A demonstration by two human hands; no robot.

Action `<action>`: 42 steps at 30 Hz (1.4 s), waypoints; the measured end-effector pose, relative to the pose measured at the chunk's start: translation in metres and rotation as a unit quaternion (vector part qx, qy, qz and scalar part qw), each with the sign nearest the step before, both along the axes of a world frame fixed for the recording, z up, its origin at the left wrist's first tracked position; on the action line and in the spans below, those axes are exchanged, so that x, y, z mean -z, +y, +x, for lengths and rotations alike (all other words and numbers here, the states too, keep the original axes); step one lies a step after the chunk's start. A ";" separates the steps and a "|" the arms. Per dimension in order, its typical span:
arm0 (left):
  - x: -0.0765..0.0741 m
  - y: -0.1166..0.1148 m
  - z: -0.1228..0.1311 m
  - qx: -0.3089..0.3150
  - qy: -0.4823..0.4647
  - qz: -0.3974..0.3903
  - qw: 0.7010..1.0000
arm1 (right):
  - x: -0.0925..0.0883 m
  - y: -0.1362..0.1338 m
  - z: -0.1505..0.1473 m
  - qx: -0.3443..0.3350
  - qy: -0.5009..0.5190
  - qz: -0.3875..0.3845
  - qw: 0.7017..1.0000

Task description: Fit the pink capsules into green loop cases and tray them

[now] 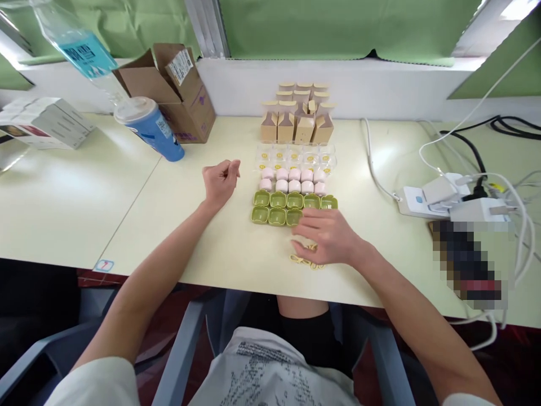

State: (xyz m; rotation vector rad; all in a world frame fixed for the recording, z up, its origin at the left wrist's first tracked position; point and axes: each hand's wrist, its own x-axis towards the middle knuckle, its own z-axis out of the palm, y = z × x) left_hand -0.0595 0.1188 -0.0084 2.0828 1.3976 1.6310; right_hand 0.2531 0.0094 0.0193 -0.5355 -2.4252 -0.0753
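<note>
My left hand (222,179) is closed in a fist left of the rows of small pieces; whatever it holds, if anything, is hidden. My right hand (323,237) hovers with its thumb and fingers apart, partly covering the front row of green square cups (278,216). Beneath it lies a small pile of cream-yellow loops (302,259), partly hidden by the hand. Behind the green cups come two rows of pale pink rounded pieces (295,186). Farther back are clear plastic pieces (295,153) with yellow round marks, then several open-topped small kraft boxes (286,128).
To the left stand a blue lidded cup (154,132), an open cardboard box (186,107) and white boxes (54,124). A clear bottle (84,53) leans at upper left. On the right lie a power strip (418,202), chargers, cables and a pixelated dark object (469,262).
</note>
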 end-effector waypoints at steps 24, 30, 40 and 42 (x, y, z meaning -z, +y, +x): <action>-0.083 -0.051 0.006 0.390 0.309 -0.198 0.844 | 0.020 -0.008 -0.026 -0.008 0.183 -0.073 0.980; -0.061 -0.034 0.028 0.411 0.016 -0.201 0.889 | 0.021 0.002 -0.021 0.104 0.355 -0.123 0.921; -0.007 -0.061 0.075 0.269 0.049 -0.022 0.962 | 0.021 0.016 -0.009 0.112 0.374 -0.108 0.914; -0.003 -0.065 0.073 0.241 0.042 -0.005 0.970 | 0.022 0.016 -0.010 0.112 0.331 -0.103 0.931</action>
